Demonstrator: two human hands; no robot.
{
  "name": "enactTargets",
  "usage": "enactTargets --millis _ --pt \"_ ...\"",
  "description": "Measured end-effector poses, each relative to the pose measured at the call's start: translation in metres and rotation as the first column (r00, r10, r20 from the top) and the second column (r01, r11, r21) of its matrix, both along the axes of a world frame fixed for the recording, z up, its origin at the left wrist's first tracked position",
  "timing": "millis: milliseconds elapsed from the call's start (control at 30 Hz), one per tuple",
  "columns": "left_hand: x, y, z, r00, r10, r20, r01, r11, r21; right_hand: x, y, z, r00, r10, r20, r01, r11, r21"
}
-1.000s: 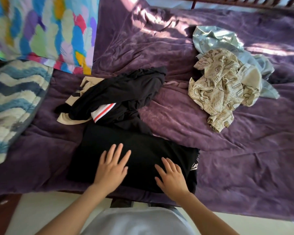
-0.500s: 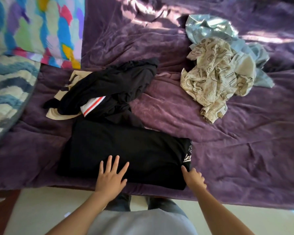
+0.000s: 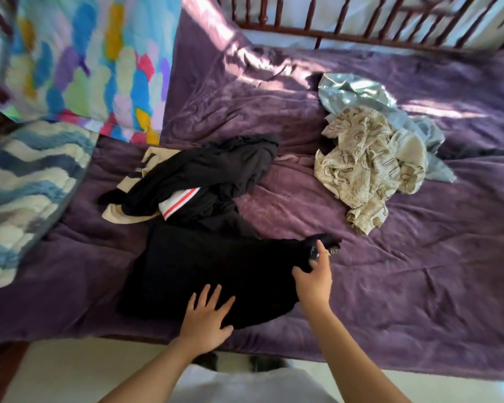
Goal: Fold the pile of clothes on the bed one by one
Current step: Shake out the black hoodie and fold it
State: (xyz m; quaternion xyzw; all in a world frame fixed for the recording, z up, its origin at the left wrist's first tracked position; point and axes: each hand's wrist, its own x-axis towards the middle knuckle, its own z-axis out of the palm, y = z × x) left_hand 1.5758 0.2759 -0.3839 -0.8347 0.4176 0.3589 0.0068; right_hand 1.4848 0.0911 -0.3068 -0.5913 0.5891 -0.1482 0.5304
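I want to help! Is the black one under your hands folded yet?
Partly. The black garment lies flat under the left hand; the right hand grips its raised end.

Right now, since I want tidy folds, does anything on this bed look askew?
The folded black garment has its right end bunched up, pinched by the right hand; the left hand presses its near edge flat. Nothing looks spilled or damaged.

Bare purple blanket lies right; black clothes heap crowds left
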Motion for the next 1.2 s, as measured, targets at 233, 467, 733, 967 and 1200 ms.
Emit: enactTargets --millis 233,467,733,967,1200 --pt "0.091 0.038 0.047 -0.313 0.280 -0.907 -0.933 0.089 0.349 0.114 0.137 0.039 0.776 0.627 0.068 -0.605 0.772 -0.195" --pt "0.146 0.097 0.041 -0.156 0.537 -0.829 -0.957 0.126 0.262 0.119 0.187 -0.012 0.494 0.834 -0.246 -0.869 0.483 -0.107" --pt "0.146 0.085 0.041 0.399 0.685 -0.609 -0.916 0.273 -0.293 0.077 0.154 -0.030 0.325 0.681 -0.656 -0.911 0.411 -0.024" --pt "0.108 0.088 0.020 0.855 0.163 0.493 0.187 0.789 -0.585 0.067 0.149 -0.052 -0.071 0.716 -0.694 -0.993 0.014 0.116" --pt "0.108 0.110 -0.027 0.956 -0.075 0.283 0.114 0.986 -0.122 0.064 0.145 -0.077 0.166 0.637 -0.753 -0.981 0.185 -0.059"
